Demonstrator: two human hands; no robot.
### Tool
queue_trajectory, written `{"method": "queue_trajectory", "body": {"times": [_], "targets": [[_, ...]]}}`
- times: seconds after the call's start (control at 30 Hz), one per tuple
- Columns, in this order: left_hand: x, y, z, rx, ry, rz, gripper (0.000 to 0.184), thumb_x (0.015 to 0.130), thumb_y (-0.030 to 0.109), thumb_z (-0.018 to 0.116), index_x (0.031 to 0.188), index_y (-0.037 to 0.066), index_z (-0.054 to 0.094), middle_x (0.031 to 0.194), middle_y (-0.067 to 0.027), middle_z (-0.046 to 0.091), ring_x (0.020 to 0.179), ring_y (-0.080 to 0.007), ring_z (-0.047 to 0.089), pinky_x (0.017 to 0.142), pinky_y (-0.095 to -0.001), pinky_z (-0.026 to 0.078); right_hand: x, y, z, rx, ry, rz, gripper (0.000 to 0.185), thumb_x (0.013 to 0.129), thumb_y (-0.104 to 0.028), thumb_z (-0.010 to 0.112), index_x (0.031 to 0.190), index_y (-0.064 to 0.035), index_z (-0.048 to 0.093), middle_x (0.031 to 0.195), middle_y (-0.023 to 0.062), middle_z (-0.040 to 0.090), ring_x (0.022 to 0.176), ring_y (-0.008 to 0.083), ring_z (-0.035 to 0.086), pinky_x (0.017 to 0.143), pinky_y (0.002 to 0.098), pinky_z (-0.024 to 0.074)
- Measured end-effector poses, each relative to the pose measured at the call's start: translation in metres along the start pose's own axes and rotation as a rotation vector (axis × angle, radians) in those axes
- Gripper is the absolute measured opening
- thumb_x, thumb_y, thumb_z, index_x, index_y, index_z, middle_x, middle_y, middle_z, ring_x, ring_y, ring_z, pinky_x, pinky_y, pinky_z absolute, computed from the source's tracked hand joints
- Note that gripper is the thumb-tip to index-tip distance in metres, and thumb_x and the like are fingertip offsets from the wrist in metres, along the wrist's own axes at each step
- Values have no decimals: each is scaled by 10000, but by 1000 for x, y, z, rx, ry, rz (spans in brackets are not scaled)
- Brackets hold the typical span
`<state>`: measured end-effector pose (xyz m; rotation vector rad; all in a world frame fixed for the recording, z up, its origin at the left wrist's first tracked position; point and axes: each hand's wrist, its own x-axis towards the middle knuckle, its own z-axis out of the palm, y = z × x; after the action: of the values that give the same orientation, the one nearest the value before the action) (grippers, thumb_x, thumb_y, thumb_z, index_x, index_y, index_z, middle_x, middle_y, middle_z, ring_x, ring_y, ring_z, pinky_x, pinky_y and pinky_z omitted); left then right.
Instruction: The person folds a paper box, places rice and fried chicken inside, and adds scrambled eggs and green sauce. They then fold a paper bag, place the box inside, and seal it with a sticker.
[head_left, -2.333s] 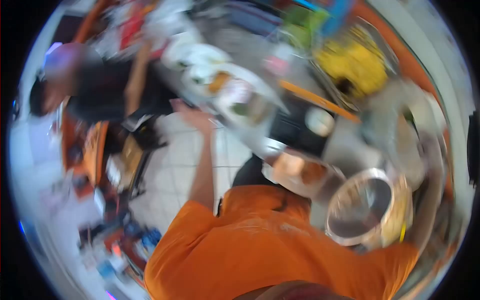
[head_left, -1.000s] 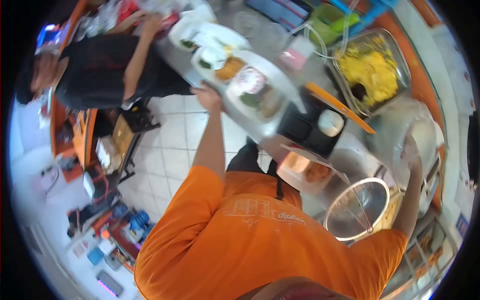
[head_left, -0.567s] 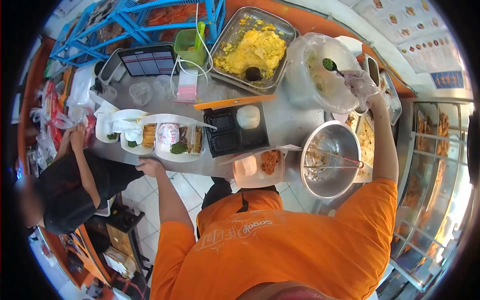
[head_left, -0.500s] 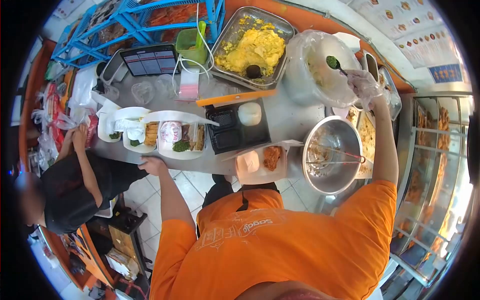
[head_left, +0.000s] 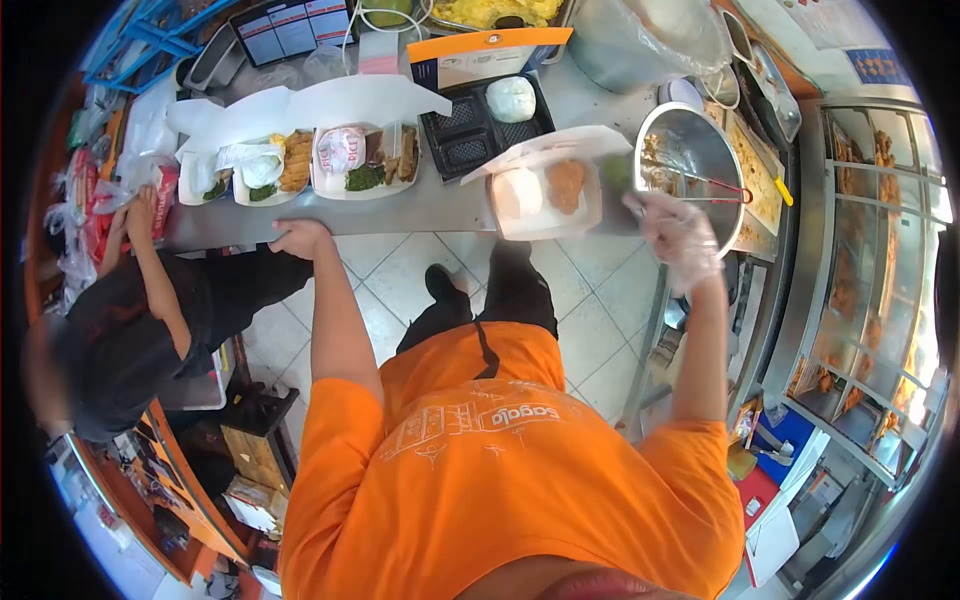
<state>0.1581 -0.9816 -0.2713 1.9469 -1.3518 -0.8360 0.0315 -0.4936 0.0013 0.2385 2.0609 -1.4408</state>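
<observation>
The table's edge (head_left: pixel 440 217) is meeting my half-curled left hand (head_left: pixel 303 238), my right hand (head_left: pixel 682 240) bringing its gripped spoon (head_left: pixel 617 174) beside the box (head_left: pixel 548 222).

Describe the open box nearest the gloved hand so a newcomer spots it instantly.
Start at the steel counter and find the big round bowl. Just left of it, by the gloved right hand, sits the open box at the counter's front edge. It holds a white lump and one brown piece; unlike the three boxes farther left, all with greens, it shows none inside.
</observation>
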Motion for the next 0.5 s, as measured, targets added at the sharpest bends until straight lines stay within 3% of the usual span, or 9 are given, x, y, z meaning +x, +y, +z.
{"method": "queue_trajectory", "body": {"times": [0.07, 0.13, 0.17, 0.23, 0.37, 0.43, 0.5], "targets": [[7, -9, 0, -25, -4, 44, 712, 986, 487, 338, 1339, -119, 218, 1136, -398, 522, 1018, -517, 566, 854, -558, 470, 24, 54, 27, -273, 103, -157, 371, 821, -16, 478, 1137, -21, 672, 706, 44, 606, 607, 160, 576, 582, 272, 477], [14, -16, 3, 9, -53, 97, 729, 984, 486, 353, 1334, -138, 216, 1179, -407, 485, 1071, -512, 541, 883, -541, 461, 61, 109, 51, -731, 224, -704, 392, 832, -66, 509, 1205, -42, 628, 894, 158, 673, 818, 290, 665, 703, 370, 526], [20, -27, 5, 3, -49, 106, 729, 984, 486, 353, 1334, -138, 216, 1179, -407, 485, 1071, -512, 541, 883, -541, 461, 61, 107, 68, -720, 227, -711, 392, 832, -66, 509, 1205, -42, 628, 894, 158, 673, 818, 290, 665, 703, 370, 526], [31, -39, 10, -11, -54, 165, 703, 983, 462, 379, 1341, -126, 235, 1219, -396, 463, 1099, -510, 525, 907, -529, 454, 62, 95, 102, -1049, 306, -348, 438, 828, -46, 524, 1262, -47, 581, 1084, 244, 644, 999, 413, 627, 863, 459, 498], [3, -20, -29, -154, -29, 164, 661, 985, 420, 401, 1341, -118, 257, 1232, -388, 462, 1090, -508, 530, 914, -525, 456, 43, 94, 93, -890, 362, -516, 485, 818, -10, 540, 1301, -46, 542, 1160, 226, 627, 1055, 393, 615, 896, 458, 490], [6, -11, -26, -188, 2, 22, 611, 989, 382, 404, 1344, -99, 277, 1246, -382, 458, 1094, -502, 530, 919, -532, 456, 32, 70, 66, -833, 434, -675, 513, 827, -22, 527, 1333, -103, 503, 1019, 229, 621, 973, 386, 625, 844, 445, 504], [20, -7, -19, -290, 36, 4, 606, 991, 374, 406, 1352, -91, 265, 1249, -383, 454, 1094, -501, 530, 916, -537, 458, 26, 37, 36, -782, 494, -675, 425, 848, -13, 518, 1263, -86, 571, 1002, 222, 636, 982, 391, 623, 845, 448, 501]]}}
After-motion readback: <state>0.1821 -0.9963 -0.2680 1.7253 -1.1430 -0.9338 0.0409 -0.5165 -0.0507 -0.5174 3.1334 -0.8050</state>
